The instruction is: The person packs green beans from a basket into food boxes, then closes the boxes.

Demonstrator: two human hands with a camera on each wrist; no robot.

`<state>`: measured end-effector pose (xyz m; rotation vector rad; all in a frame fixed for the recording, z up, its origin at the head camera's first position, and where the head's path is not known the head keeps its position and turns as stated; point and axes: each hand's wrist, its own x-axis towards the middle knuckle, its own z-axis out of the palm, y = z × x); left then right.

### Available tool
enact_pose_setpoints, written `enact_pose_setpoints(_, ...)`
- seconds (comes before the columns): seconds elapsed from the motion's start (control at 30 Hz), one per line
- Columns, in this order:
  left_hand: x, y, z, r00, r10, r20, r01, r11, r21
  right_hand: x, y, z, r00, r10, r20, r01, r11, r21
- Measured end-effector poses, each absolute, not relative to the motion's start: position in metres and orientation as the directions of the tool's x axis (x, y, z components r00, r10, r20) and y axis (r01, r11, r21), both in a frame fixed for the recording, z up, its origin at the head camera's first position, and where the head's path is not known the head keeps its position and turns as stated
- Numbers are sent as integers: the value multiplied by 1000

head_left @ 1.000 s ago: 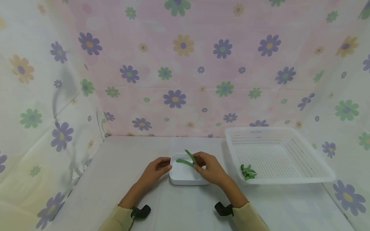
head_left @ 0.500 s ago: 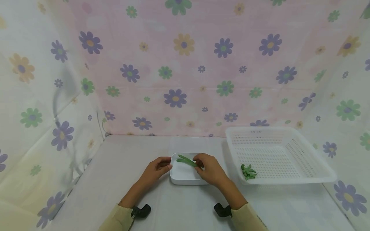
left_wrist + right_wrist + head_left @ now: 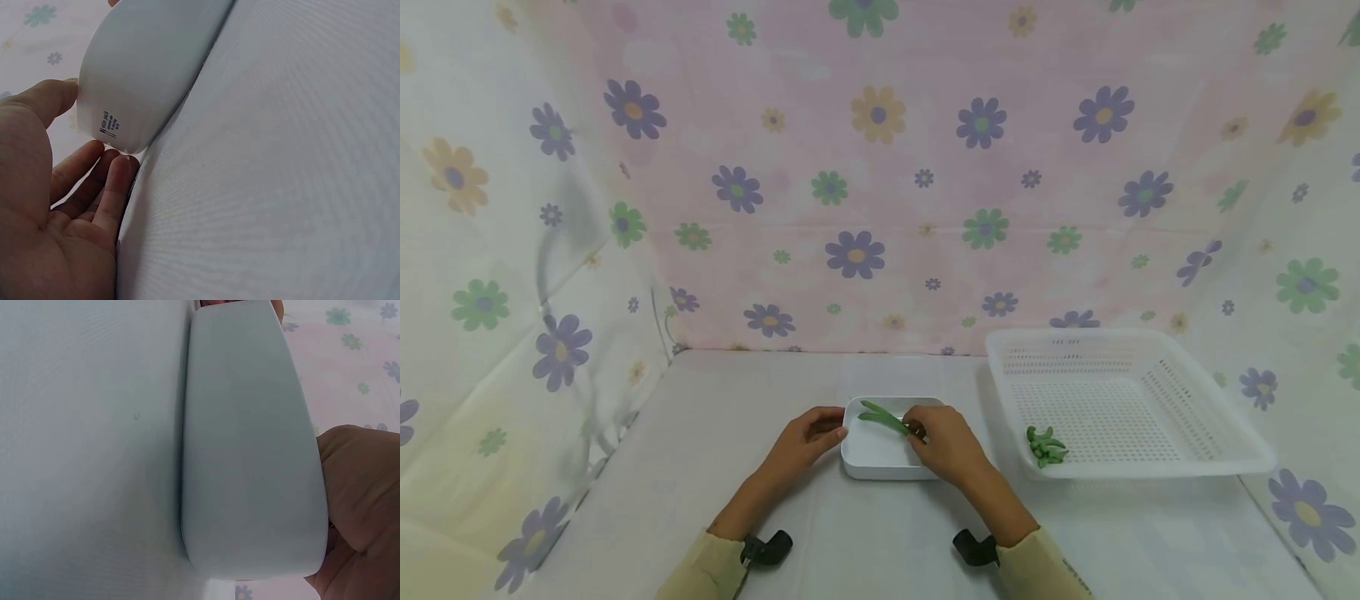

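A white box [image 3: 880, 458] with low walls stands on the table in the head view. My left hand [image 3: 805, 442] holds its left end, thumb at the rim and fingers against the side wall in the left wrist view. Over the box, my right hand [image 3: 951, 442] pinches slender green beans [image 3: 883, 417] by one end. Their two free ends point left inside the box, slightly apart. In the right wrist view the box wall hides the beans and the fingertips of that hand.
A large white perforated basket [image 3: 1195, 417] stands right of the box, with a small heap of green pieces [image 3: 1045, 447] in its front left corner. Flowered cloth [image 3: 880, 200] walls the table at the back and sides.
One bean has tipped down from its raised angle and lies closer alongside the other. My right hand has shifted slightly lower; the left hand and box have stayed put.
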<state>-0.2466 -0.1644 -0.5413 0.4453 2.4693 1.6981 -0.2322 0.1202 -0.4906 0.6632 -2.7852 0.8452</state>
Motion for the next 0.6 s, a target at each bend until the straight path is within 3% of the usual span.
enact_pose_setpoints(0.6, -245, -164, -539, -954, 294, 58, 161, 339, 927, -232, 114, -487, -900, -364, 238, -435, 750, -498)
